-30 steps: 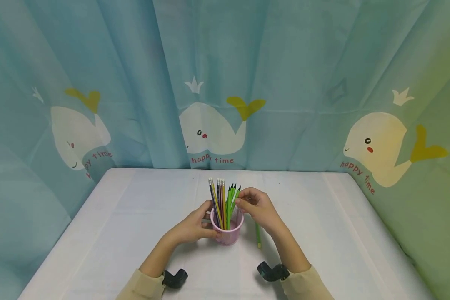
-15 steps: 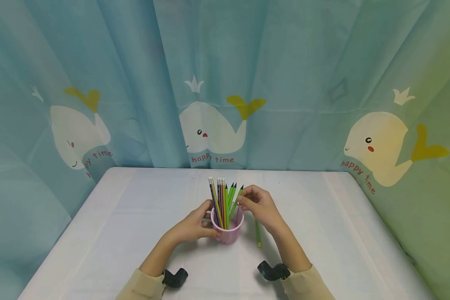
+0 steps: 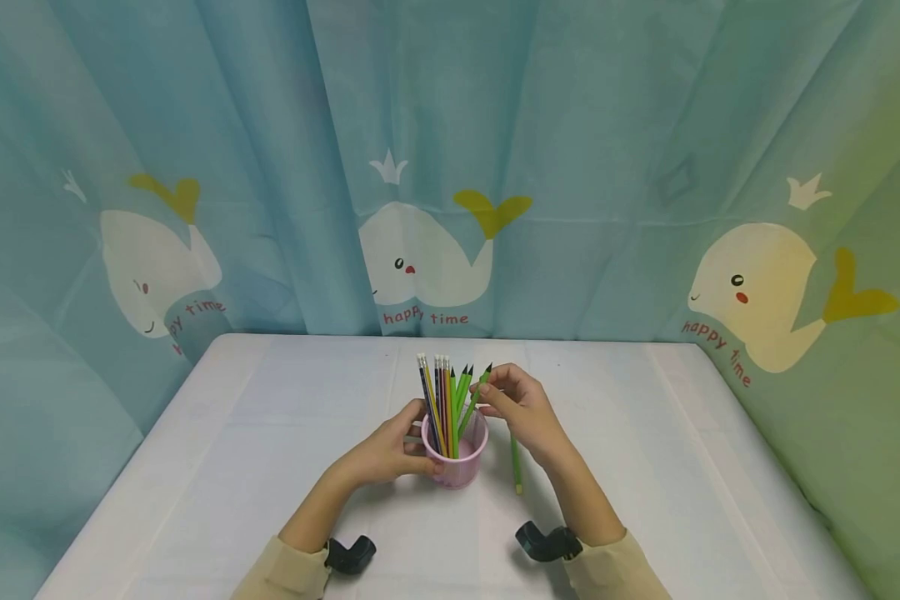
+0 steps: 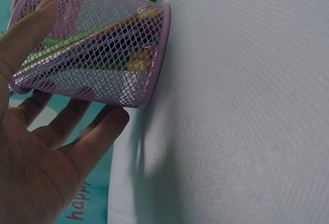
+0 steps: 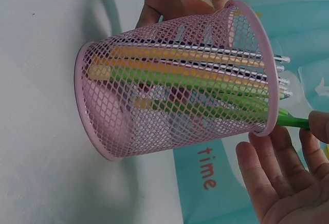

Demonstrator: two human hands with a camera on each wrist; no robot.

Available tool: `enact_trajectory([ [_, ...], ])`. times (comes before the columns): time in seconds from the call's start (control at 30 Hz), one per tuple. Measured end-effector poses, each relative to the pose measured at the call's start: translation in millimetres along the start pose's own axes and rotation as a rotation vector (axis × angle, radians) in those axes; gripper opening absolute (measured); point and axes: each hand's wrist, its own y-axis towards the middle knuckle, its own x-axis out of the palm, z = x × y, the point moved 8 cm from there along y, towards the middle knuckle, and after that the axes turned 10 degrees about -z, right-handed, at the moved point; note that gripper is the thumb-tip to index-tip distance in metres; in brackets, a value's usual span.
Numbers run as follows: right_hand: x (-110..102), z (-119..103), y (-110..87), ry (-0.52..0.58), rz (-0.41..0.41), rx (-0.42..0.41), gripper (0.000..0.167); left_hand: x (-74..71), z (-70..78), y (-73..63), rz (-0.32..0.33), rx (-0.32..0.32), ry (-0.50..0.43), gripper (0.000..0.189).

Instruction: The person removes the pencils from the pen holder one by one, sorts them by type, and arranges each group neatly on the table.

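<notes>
A pink mesh pencil cup stands upright on the table, with several pencils leaning inside it. My left hand grips the cup from the left; in the left wrist view the thumb lies on one side of the mesh and the fingers on the other. Above the rim, my right hand pinches a green pencil near its black point. That pencil leans right, its lower part still within the cup. Dark-striped and yellow pencils stand with white ends up; other green pencils have their points up.
One loose green pencil lies on the white table right of the cup, partly behind my right wrist. Black wrist mounts sit on both forearms. A blue curtain with whale prints hangs behind the table.
My right hand has risen slightly, drawing the pinched green pencil up and to the right, away from the other green ones. The left hand and the cup have stayed nearly still.
</notes>
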Motion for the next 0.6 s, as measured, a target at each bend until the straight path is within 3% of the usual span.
enact_trajectory([
  [0.6, -2.1, -20.6, -5.3, 0.068, 0.003, -0.101, 0.025, -0.3, -2.2, 0.5, 0.0, -0.004, -0.002, 0.077],
])
